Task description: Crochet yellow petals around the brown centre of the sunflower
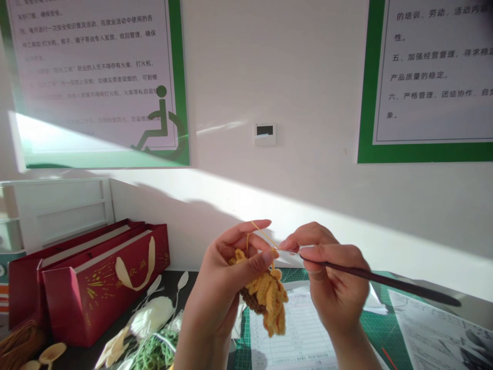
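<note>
My left hand (227,277) is shut on a crocheted flower (267,295) with ruffled golden-yellow petals and a brown centre. A thin yellow yarn strand (262,234) runs up over its raised fingers toward the hook. My right hand (331,277) pinches a crochet hook (377,272) with a long dark handle reaching off to the lower right. The hook's pale metal tip (287,252) sits at the yarn, close to my left fingertips. The flower's lower petals hang below my left hand, and its other side is hidden.
Red paper gift bags (103,282) stand at the left beside a white shelf unit (57,210). Loose white and green yarn (156,349) lies on the dark table. A green cutting mat (385,329) and printed sheets (296,334) lie under my hands, with a wall behind.
</note>
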Motion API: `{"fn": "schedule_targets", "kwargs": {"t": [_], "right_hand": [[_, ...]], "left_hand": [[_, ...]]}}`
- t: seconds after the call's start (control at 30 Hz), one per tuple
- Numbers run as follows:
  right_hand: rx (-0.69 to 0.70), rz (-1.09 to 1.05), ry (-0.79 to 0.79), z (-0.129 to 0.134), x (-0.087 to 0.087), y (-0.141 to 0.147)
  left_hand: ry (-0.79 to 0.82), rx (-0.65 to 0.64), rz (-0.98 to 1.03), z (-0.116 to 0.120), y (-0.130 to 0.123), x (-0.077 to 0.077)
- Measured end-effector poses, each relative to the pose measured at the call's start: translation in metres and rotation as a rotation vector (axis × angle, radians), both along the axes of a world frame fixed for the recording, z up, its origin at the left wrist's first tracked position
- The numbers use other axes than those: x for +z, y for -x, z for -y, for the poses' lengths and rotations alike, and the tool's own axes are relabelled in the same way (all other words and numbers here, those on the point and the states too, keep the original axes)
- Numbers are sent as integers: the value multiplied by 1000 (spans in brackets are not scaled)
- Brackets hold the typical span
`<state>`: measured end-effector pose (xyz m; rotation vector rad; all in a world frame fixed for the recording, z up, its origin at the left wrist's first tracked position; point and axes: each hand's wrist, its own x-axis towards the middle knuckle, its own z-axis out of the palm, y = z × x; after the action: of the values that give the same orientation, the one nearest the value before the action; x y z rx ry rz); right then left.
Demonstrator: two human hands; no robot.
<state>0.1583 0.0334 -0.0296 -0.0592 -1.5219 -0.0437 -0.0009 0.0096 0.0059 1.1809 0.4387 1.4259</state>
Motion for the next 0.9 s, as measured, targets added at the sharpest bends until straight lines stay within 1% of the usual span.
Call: {"fn": "schedule_targets", "kwargs": {"t": [0.1, 0.13, 0.17, 0.27, 0.33, 0.37, 0.43, 0.47, 0.53, 0.6, 0.7, 0.73, 0.8, 0.87, 0.9], "right_hand": [[8, -37, 35, -7, -3, 3], [-18, -30, 60, -9, -4, 4], [-67, -9, 41, -11, -4, 4], [-286, 64, -176, -14, -5, 6], [-411, 73, -284, -14, -6, 8], [-445, 69, -294, -13, -6, 9], [-433, 46, -234, -12, -8, 12], [-386, 23, -175, -11, -9, 13], [-240, -48, -19, -9, -11, 14], [-120, -146, 128, -7, -12, 14], [38, -272, 334, -7, -9, 11], [120, -303, 402, -8, -7, 10], [324, -321, 548, -11, -3, 11], [514, -298, 689, -14, -1, 13], [588, -278, 750, -15, -1, 16]], "left_hand": [[25, 18, 32, 1, -1, 0], [32, 17, 36, 1, -1, 0], [39, 12, 37, 1, -1, 0], [46, 0, 30, 0, -3, -1], [34, 13, 25, -1, -5, -2], [18, 31, 21, -1, -5, -3], [-26, 87, -2, -3, -5, -5], [-48, 118, -19, -4, -4, -6], [-78, 171, -54, -6, -2, -8], [-82, 185, -73, -8, 1, -9], [-72, 137, -79, -11, 4, -9], [-73, 105, -75, -12, 5, -9], [-74, 57, -61, -14, 5, -9], [-66, 40, -49, -13, 3, -9], [-56, 43, -45, -13, 1, -9]]}}
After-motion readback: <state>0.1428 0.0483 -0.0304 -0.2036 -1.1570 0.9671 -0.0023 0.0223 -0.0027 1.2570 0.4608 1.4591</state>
